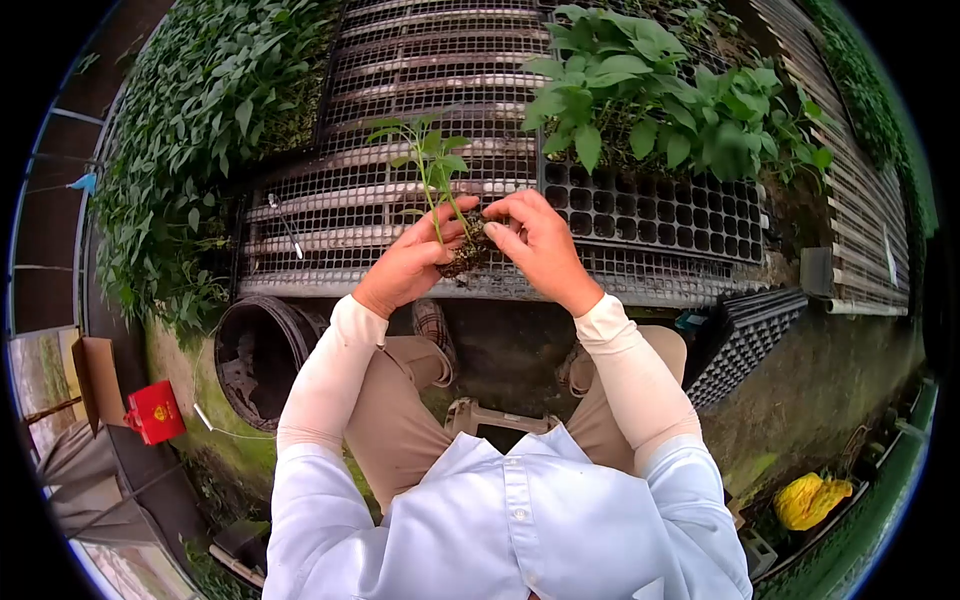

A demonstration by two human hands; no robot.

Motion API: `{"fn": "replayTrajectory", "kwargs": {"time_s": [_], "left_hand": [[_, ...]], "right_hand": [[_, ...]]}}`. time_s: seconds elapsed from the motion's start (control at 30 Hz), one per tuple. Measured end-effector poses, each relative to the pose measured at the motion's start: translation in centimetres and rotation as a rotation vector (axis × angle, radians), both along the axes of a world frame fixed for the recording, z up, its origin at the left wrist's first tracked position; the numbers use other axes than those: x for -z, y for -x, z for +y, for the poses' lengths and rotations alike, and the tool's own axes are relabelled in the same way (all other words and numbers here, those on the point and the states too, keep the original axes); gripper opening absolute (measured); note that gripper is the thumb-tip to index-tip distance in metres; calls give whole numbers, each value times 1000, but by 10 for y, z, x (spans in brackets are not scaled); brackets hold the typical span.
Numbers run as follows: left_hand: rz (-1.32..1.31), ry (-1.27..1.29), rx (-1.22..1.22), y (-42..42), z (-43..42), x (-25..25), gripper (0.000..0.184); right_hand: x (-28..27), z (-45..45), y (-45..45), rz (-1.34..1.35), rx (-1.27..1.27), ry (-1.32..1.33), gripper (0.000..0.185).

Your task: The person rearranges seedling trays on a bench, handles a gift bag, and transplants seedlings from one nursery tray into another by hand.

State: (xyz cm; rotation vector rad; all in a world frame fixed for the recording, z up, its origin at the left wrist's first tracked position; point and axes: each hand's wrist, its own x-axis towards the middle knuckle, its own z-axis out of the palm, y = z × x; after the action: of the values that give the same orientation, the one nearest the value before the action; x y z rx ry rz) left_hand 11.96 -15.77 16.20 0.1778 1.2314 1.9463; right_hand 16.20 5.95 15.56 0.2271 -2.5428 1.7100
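Note:
My left hand [405,265] is closed around the lower stems of a few green seedlings [434,160], held upright above the mesh bench. Dark soil clings to their roots in a crumbly root plug [470,248] between my two hands. The thumb and fingers of my right hand [540,245] pinch the right side of this plug. A black cell tray [660,215] lies to the right of my hands, its front cells showing and leafy seedlings [640,90] standing over its back part.
Dense seedlings [210,110] fill the bench's left side. A slim metal tool [285,225] lies on the mesh bench [420,100]. Below are a black bucket [262,350], a red box [155,411], stacked cell trays [750,340] and a yellow bag [812,500].

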Motion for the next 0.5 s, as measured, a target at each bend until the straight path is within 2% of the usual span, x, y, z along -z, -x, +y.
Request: {"fn": "replayTrajectory", "kwargs": {"time_s": [0.03, 0.07, 0.17, 0.27, 0.33, 0.43, 0.5], "left_hand": [[7, 14, 20, -2, 7, 5, 77], [-12, -18, 14, -7, 16, 5, 79], [66, 85, 33, -19, 40, -3, 80], [90, 21, 74, -28, 65, -4, 79], [134, 3, 155, -42, 93, -28, 78], [117, 72, 269, -46, 114, -31, 71], [131, 7, 434, -67, 146, -42, 67]], "right_hand": [[-2, 4, -2, -36, -1, -10, 23], [8, 7, -2, 51, 26, -39, 28], [-1, 19, -14, 70, 45, -178, 28], [-1, 29, -32, 95, 131, -192, 29], [-11, 41, -50, 133, 267, -147, 23], [-37, 62, -95, 191, 514, -16, 25], [-48, 79, -142, 349, 779, -23, 22]]}}
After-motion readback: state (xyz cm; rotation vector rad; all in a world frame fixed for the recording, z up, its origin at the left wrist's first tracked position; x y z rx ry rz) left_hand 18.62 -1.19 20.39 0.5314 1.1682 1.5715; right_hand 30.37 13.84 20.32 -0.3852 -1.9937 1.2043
